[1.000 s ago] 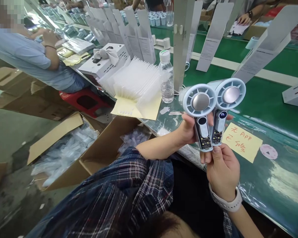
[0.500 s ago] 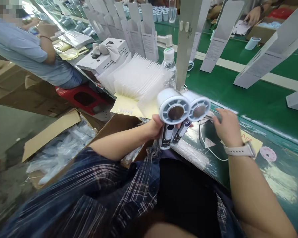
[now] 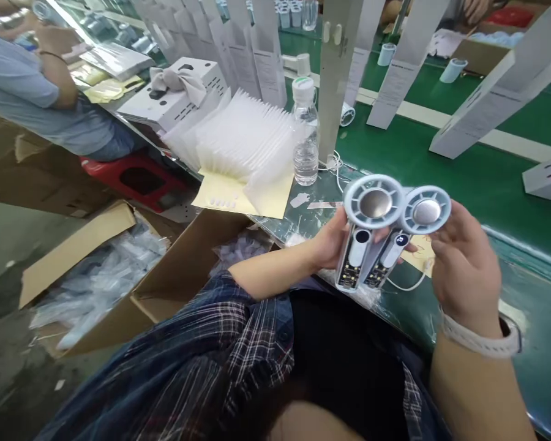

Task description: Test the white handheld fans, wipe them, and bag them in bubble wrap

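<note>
My left hand (image 3: 333, 242) is closed around the handles of two pale blue handheld fans, held upright side by side. The left fan (image 3: 357, 251) has a dark round display. On the right fan (image 3: 398, 242) the display is lit with digits. Circuit boards show through both lower handles, and both heads face me. My right hand (image 3: 468, 263), wearing a white-strapped watch, has its fingers curled at the right fan's head rim; some fingertips are hidden behind it. A thin white cable (image 3: 411, 288) runs below the fans toward this hand.
A water bottle (image 3: 305, 138) stands by a metal post (image 3: 337, 92). Left of it lie stacked translucent sleeves (image 3: 243, 138) on yellow paper. Open white boxes (image 3: 397, 79) stand on the green conveyor (image 3: 395, 147). Cartons (image 3: 138, 300) of plastic bags sit lower left; a co-worker (image 3: 50, 110) sits beyond.
Both fans have moved right and now stand more upright. My right hand has come from the bench behind them to the right fan's head. The view has shifted slightly.
</note>
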Demonstrator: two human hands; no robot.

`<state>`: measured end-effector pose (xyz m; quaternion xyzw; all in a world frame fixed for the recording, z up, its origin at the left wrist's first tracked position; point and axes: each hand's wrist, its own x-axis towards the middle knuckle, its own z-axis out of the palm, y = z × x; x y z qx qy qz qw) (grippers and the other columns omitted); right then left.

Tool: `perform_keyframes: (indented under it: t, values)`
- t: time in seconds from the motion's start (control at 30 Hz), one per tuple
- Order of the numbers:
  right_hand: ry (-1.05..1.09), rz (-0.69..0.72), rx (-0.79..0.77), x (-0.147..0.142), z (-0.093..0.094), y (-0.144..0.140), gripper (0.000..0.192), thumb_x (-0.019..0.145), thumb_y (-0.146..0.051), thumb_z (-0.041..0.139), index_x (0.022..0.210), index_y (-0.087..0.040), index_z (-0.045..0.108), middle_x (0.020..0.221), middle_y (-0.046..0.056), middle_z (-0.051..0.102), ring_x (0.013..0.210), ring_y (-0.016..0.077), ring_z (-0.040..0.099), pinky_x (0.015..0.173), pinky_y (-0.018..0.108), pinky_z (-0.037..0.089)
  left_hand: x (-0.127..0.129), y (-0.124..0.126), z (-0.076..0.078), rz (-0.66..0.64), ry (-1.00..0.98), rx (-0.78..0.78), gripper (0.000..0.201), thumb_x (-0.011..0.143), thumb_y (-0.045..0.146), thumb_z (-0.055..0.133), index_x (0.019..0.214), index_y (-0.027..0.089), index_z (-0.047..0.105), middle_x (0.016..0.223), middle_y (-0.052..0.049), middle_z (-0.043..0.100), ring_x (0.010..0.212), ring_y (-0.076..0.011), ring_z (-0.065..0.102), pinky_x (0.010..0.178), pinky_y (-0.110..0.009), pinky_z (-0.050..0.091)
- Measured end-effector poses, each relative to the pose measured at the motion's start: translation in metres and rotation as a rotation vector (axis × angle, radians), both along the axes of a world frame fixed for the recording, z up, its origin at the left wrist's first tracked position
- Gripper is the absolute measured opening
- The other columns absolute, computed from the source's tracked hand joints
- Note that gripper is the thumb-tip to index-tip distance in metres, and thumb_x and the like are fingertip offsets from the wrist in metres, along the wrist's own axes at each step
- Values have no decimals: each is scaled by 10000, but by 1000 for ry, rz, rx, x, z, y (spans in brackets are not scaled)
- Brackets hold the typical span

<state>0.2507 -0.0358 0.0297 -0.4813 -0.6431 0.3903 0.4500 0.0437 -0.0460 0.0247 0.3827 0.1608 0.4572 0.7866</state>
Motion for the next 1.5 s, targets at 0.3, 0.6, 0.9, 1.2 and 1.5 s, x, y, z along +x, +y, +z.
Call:
perform_keyframes:
  t: [0.3,0.6,0.9,1.2,1.5]
  values:
    - [295,-45,-269,30,19,-75,540,702,-353,1039,1163,-295,763,1031,59,797,908,281,760,822,456,666,-4,15,17,123,279,276,622,795,811,837,1052,246,800,1097,-95,762,1184,-300,731,1164,-503,571]
    - [637,-138,-275,22,11,-73,399,820,-409,915,1151,-281,730,1049,43,707,864,200,695,760,343,634,24,-13,4,40,135,116,716,784,476,944,1267,272,456,1009,-4,641,848,-183,695,815,-377,613]
    - [619,-58,-240,19,-1,-80,298,861,-346,897,1094,-225,758,1013,52,751,817,207,736,729,341,659,10,-10,-5,-49,185,213,669,859,387,904,1263,247,389,1131,-29,622,885,-197,757,868,-408,600]
    - [627,-50,-306,3,-5,-80,337,815,-371,950,1090,-260,790,1015,45,792,843,202,747,710,311,652,3,-12,-8,-57,187,217,655,873,414,908,1260,246,408,1094,-16,638,895,-181,735,903,-400,595]
    - [630,-95,-342,7,-5,-82,385,770,-391,965,1068,-246,770,1029,58,787,841,217,750,694,324,659,11,-8,-14,-14,204,178,665,864,507,902,1223,242,409,1027,13,621,784,-165,706,801,-381,587]
